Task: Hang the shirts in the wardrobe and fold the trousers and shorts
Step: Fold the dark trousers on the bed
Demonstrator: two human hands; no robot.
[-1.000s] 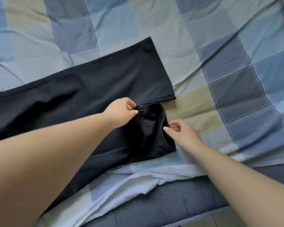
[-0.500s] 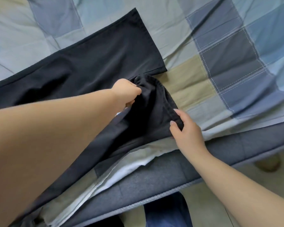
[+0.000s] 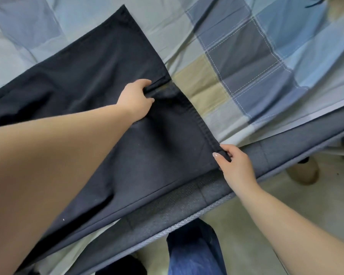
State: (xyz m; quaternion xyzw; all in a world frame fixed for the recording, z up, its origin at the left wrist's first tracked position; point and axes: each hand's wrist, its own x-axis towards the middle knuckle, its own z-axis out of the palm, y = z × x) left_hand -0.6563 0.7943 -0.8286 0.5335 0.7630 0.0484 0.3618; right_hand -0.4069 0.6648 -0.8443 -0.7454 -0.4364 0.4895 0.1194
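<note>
Pinching trousers (image 3: 151, 151) hem: left hand (image 3: 136, 100), right hand (image 3: 234, 165).

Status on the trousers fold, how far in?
Done: the dark trousers lie spread on the checked bedspread, far leg flat. In hand: the left hand and right hand each pinch a corner of the near leg's hem, pulling it straight. Left: no fold shows yet; no shirts, shorts or wardrobe in view.

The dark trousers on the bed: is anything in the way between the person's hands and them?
Nothing visible. Both hands already hold the dark trousers: the left hand grips one end of the near leg's hem, the right hand pinches the other end at the bed's edge.
</note>
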